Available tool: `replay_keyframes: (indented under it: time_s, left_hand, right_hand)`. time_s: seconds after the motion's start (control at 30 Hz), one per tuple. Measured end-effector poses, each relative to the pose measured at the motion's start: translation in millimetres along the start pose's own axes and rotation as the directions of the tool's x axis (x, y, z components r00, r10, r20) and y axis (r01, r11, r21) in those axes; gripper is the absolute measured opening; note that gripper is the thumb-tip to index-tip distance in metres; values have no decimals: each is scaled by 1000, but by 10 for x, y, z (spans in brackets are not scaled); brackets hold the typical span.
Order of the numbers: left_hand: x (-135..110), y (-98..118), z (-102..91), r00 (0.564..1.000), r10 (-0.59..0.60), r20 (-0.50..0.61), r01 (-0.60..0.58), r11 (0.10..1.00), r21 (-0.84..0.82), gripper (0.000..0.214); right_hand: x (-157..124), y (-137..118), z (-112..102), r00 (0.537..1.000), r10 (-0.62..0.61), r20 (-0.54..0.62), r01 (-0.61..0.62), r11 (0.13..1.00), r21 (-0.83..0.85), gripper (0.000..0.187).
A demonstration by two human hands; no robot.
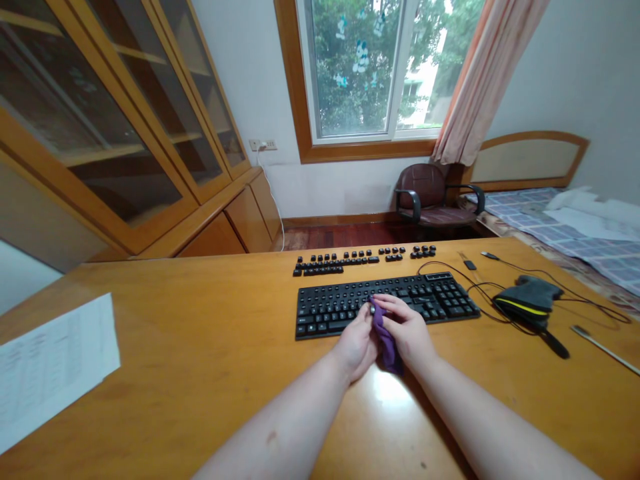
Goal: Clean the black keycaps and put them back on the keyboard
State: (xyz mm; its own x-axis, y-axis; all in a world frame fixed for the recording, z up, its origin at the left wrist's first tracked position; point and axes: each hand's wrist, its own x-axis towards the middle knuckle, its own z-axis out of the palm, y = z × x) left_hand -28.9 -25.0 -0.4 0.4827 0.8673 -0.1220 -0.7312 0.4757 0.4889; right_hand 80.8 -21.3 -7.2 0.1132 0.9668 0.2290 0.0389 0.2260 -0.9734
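Observation:
My hands meet just in front of the black keyboard (325, 310), over its front edge. Bunched between them is a purple cloth (386, 340), its loose end hanging toward the desk. My right hand (411, 333) is closed, thumb and fingers pinching the cloth. My left hand (356, 345) is closed too, its fingertips against the upper end of the cloth. A tiny object with a light glint shows at the fingertips; it is too small to make out. Behind the keyboard, loose black keycaps (320, 271) lie in rows.
Right of the keyboard are a grey-and-black brush-like thing with a yellow stripe (525, 303), a cable (540, 267), a small black piece (469, 265) and a thin rod (605, 348). Paper sheets (65, 360) lie at left on the wooden desk (200, 347). A chair (430, 193) stands beyond.

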Motion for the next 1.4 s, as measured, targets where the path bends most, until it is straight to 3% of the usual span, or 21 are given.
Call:
replay_keyframes:
  time_s: [0.2,0.37,0.5,0.73,0.93,1.17,1.3,1.4]
  left_hand:
    - [-1,-2,-15,1000,5,-14,-5,1000,-8,21]
    - [-1,4,-25,999,11,-36,-12,1000,-15,21]
    - [-10,10,-3,998,9,-56,-7,999,37,30]
    - [15,-12,-36,996,33,-85,-27,997,77,28]
    - [14,-1,-34,995,20,-101,-9,995,101,35]
    - [62,-14,-100,993,100,-64,-92,989,120,20]
    - [42,47,-61,1000,20,-24,-16,990,141,11]
    - [16,95,-45,998,-63,8,61,986,154,19]
  right_hand:
    - [-53,2,51,996,-44,-73,40,998,-51,18]
    - [-36,-1,38,999,-19,-32,19,1000,12,11]
    - [-53,12,39,1000,-6,-15,6,999,33,19]
    - [-53,14,39,994,-15,-113,17,1000,17,8]
    - [-48,-9,32,1000,1,-6,-1,1000,17,15]
    - [3,19,-8,993,-74,-97,67,995,-74,7]
    - [29,-54,-66,989,-95,-116,88,994,-60,10]
    - [56,-79,-117,988,-70,-138,76,996,40,8]
